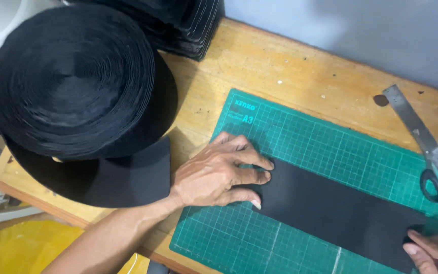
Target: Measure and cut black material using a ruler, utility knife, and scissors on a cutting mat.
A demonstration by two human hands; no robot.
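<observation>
the left hand [214,175] lies flat, fingers spread a little, holding nothing, its fingertips [265,165] pressing down the near end of a black strip [335,208]. the right hand [434,251] is mostly out of view at the strip's far end; its fingers touch that edge, though i cannot tell their spread. under both, the strip lies flat on the green cutting mat [330,147], long axis running from the left fingertips down toward the right hand. it looks laid out and held, not yet cut, i'd judge: the scissors [427,147] rest untouched beyond the right fingers. behind the left wrist sits a big black roll [77,81] on the wooden table [290,71].
</observation>
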